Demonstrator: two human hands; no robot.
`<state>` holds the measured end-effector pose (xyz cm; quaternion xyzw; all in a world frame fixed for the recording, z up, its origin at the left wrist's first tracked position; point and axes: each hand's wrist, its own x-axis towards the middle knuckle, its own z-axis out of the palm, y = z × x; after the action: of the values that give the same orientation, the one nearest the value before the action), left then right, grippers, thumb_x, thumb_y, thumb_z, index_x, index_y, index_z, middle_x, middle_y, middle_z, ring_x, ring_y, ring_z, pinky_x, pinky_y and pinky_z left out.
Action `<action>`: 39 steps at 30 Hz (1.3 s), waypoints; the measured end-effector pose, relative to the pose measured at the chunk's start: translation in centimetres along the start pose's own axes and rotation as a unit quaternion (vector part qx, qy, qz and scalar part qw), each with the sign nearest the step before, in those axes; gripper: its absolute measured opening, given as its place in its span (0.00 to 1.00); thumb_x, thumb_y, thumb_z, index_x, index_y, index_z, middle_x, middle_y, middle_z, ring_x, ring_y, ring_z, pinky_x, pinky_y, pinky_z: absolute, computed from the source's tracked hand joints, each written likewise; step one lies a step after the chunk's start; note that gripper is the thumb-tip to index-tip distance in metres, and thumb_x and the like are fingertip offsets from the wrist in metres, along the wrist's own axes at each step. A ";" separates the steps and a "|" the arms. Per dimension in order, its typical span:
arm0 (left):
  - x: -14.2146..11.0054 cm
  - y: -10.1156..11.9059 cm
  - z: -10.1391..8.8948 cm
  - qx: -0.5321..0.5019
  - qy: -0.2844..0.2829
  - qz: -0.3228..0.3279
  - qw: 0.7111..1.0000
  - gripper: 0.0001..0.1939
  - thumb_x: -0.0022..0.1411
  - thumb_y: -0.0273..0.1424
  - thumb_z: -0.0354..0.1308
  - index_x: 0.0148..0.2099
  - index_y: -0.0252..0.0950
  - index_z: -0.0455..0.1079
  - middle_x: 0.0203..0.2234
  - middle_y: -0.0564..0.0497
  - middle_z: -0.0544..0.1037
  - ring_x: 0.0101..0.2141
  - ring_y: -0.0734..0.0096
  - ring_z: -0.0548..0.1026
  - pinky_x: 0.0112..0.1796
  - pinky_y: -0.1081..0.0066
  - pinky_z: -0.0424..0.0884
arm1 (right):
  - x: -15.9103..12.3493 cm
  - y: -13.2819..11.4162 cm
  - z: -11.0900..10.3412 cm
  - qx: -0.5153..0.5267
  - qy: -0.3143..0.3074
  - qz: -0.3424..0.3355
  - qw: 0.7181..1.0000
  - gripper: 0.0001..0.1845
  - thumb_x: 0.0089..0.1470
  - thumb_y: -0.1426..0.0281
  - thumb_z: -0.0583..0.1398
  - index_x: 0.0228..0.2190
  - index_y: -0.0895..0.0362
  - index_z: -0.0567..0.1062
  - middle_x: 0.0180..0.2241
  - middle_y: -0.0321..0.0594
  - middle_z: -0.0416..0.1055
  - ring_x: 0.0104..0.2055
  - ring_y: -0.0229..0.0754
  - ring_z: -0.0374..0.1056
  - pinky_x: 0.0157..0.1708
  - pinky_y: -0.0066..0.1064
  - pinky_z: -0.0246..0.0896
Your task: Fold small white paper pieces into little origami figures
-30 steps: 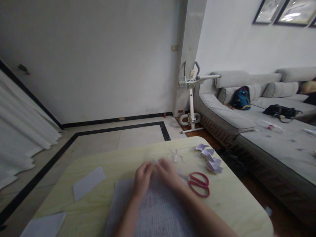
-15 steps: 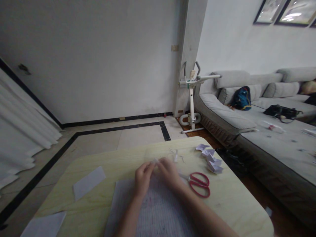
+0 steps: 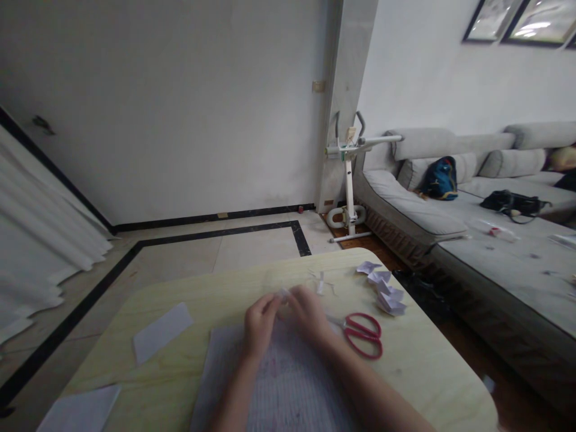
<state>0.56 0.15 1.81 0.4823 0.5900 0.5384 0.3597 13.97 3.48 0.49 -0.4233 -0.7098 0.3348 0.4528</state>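
Both my hands meet over the far edge of a sheet of lined, written-on paper. My left hand pinches a small white piece of paper from the left. On its other side, my right hand is closed on the same piece, mostly covering it. Just right of my right hand lie scissors with red handles, their blades partly hidden by the hand. Thin paper scraps rest beyond my right hand. Several folded paper shapes sit in a row near the table's right edge.
Two white paper pieces lie on the left of the wooden table: one sheet farther off, another sheet at the near corner. A grey sofa stands at the right, and white exercise equipment is behind the table.
My hands stay in nearly the same place around the small paper, with my right hand shifting only slightly. The scissors and the other papers lie as before.
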 end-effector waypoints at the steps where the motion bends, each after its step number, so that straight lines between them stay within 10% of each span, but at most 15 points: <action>1: 0.0 0.0 0.0 0.005 -0.002 0.004 1.000 0.16 0.57 0.41 0.58 0.34 0.34 0.78 0.21 0.52 0.78 0.22 0.72 0.72 0.25 0.76 0.67 | 0.0 0.0 0.0 -0.004 0.000 -0.003 1.000 0.09 0.59 0.71 0.54 0.28 0.57 0.70 0.27 0.39 0.71 0.29 0.39 0.65 0.29 0.28 0.58; 39: 0.6 -1.0 -0.7 0.046 -0.022 0.040 0.998 0.12 0.58 0.38 0.58 0.33 0.35 0.78 0.22 0.51 0.81 0.25 0.67 0.78 0.28 0.74 0.72 | 0.3 0.7 -0.6 -0.036 -0.019 -0.001 0.999 0.08 0.58 0.70 0.56 0.28 0.57 0.73 0.27 0.39 0.72 0.30 0.40 0.66 0.31 0.29 0.59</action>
<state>-0.40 0.54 0.98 0.5332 0.5865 0.5140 0.3280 14.65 4.12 0.22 -0.4321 -0.7305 0.3160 0.4240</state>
